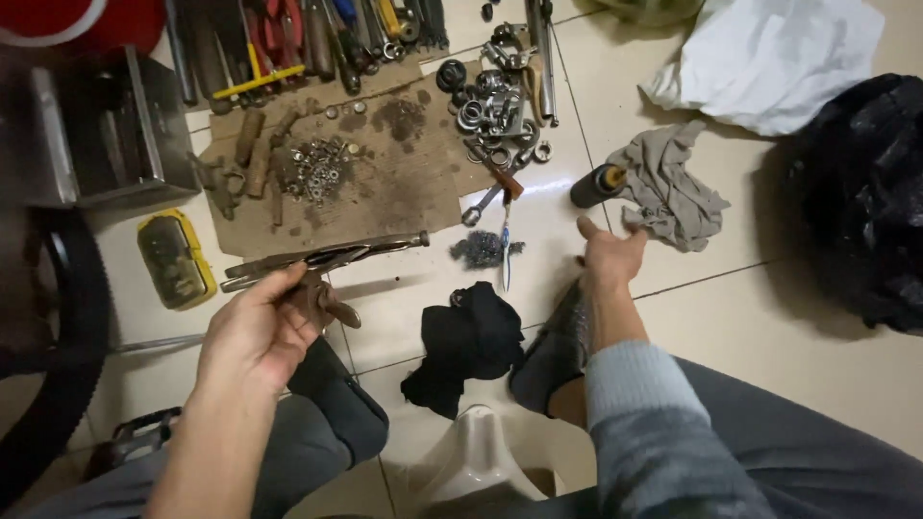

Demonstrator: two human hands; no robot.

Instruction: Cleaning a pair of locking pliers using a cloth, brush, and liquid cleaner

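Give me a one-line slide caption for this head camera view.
Left hand grips rusty locking pliers while the open right hand reaches toward a grey rag on the tiled floor.

A flat yellow case [176, 259] with a dark, see-through lid lies on the tiled floor [769, 317] near its left side, just left of the stained cardboard sheet [385, 183]. It is rectangular with rounded corners. No label, sign or screen can be made out anywhere else on the floor.
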